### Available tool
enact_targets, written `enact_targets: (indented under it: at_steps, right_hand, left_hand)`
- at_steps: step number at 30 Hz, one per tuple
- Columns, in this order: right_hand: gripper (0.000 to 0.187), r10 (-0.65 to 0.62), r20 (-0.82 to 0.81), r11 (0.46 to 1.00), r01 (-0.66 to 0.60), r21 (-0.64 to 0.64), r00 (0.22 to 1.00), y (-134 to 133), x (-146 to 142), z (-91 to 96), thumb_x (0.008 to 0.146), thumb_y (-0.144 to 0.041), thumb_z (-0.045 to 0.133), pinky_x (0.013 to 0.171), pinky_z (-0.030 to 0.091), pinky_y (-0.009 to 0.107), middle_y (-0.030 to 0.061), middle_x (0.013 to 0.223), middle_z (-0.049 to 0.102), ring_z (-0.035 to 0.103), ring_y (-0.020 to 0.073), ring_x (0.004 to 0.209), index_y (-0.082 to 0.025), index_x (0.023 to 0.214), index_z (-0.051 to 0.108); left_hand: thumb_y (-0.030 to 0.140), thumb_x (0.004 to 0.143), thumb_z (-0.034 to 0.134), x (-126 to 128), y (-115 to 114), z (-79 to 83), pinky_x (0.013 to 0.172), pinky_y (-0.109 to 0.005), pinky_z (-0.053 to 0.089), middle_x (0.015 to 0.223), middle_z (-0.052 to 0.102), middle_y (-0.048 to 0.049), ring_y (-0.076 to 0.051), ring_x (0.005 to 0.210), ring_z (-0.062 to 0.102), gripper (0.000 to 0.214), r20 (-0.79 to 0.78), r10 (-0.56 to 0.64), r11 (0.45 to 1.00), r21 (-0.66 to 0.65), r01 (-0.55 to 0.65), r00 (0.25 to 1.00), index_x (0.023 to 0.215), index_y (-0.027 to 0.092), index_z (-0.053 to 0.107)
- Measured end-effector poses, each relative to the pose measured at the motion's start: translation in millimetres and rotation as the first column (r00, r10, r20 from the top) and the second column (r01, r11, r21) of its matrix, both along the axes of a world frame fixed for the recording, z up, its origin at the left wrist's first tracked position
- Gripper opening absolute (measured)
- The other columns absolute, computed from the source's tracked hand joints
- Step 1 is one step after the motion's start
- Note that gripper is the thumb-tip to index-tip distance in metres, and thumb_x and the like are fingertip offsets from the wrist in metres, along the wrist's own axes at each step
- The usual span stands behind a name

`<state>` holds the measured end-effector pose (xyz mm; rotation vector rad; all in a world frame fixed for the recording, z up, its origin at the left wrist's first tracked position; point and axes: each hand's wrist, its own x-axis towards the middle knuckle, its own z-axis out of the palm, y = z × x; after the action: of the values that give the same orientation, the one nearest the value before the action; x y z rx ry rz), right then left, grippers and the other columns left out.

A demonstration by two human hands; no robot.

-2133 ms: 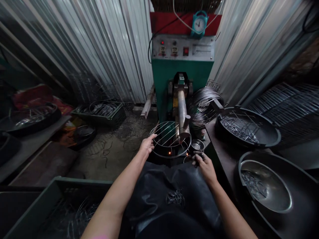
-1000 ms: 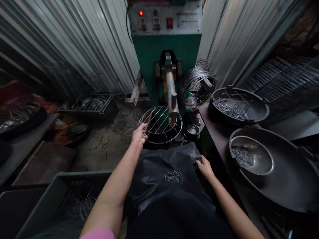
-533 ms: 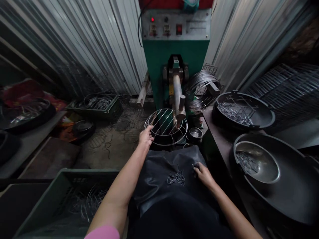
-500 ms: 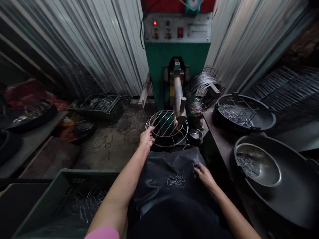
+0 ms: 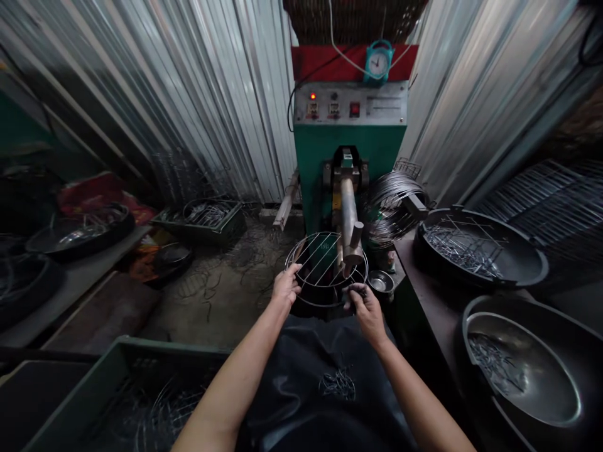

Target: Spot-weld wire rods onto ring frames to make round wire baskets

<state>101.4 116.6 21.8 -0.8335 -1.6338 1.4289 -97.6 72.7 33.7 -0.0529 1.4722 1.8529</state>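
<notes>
A round wire rack (image 5: 316,267), two metal rings with parallel bars, sits beneath the welding machine's cylindrical arm (image 5: 349,216). My left hand (image 5: 286,286) is closed on its left rim. At the rack's front right edge, just below the electrode tip (image 5: 346,271), my right hand (image 5: 365,306) is pinched on a short piece of wire, mostly hidden by the fingers. A small heap of bent wire pieces (image 5: 338,383) lies on the dark apron (image 5: 287,383) over my lap.
The green machine (image 5: 311,150) stands ahead, a wire coil (image 5: 393,204) beside it. On the right are two large black pans (image 5: 532,263) (image 5: 577,326) with wire pieces, one holding a metal bowl (image 5: 541,351). A green crate (image 5: 125,342) is at lower left; a small bowl (image 5: 380,282) lies near the machine.
My right hand has risen from beside my lap to the rack's front right edge. My left hand keeps its hold on the rack. The view has tilted up and shifted left.
</notes>
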Motion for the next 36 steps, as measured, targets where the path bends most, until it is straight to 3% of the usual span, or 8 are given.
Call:
enact_targets:
  at_steps: [6, 14, 26, 36]
  right_hand:
    - [0.023, 0.049, 0.162, 0.997, -0.057, 0.045, 0.986, 3, 0, -2.2, 0.081, -0.042, 0.049, 0.045, 0.042, 0.024, 0.0018, 0.070, 0.064, 0.052, 0.0109, 0.042, -0.020, 0.084, 0.052]
    - [0.022, 0.055, 0.103, 0.998, -0.052, -0.029, 0.993, 4, -2, -4.7, 0.080, -0.040, 0.050, 0.046, 0.041, 0.023, 0.0021, 0.073, 0.064, 0.053, 0.0100, 0.043, -0.019, 0.085, 0.052]
    - [0.022, 0.048, 0.099, 0.999, -0.048, -0.004, 0.994, 9, -4, 1.4, 0.081, -0.040, 0.049, 0.043, 0.039, 0.023, 0.0002, 0.070, 0.060, 0.050, 0.0101, 0.042, -0.019, 0.087, 0.053]
    - [0.029, 0.017, 0.112, 1.000, -0.015, -0.021, 0.994, 15, -10, 12.1, 0.075, -0.047, 0.053, 0.040, 0.039, 0.023, 0.0003, 0.065, 0.061, 0.050, 0.0103, 0.039, -0.019, 0.082, 0.054]
  left_hand:
    - [0.029, 0.045, 0.071, 0, 2, -1.0, 0.034, -0.016, 0.008, 0.045, 0.025, 0.0126, -0.001, 0.034, 0.017, 0.038, -0.045, -0.030, 0.999, 0.033, 0.032, 0.999, 0.060, 0.019, 0.038]
    - [0.029, 0.044, 0.071, 2, 2, -2.7, 0.035, -0.017, 0.009, 0.045, 0.027, 0.0121, -0.001, 0.034, 0.018, 0.038, -0.042, -0.007, 1.000, 0.000, 0.007, 0.999, 0.061, 0.019, 0.039]
    - [0.029, 0.044, 0.072, 2, 6, 5.3, 0.034, -0.016, 0.010, 0.044, 0.028, 0.0115, -0.001, 0.034, 0.018, 0.034, -0.030, 0.001, 1.000, -0.030, -0.002, 1.000, 0.060, 0.017, 0.044]
    - [0.026, 0.048, 0.072, -3, 18, -2.3, 0.032, -0.017, 0.010, 0.040, 0.024, 0.0122, -0.001, 0.032, 0.018, 0.036, 0.030, 0.021, 0.996, -0.087, -0.018, 0.999, 0.055, 0.020, 0.037]
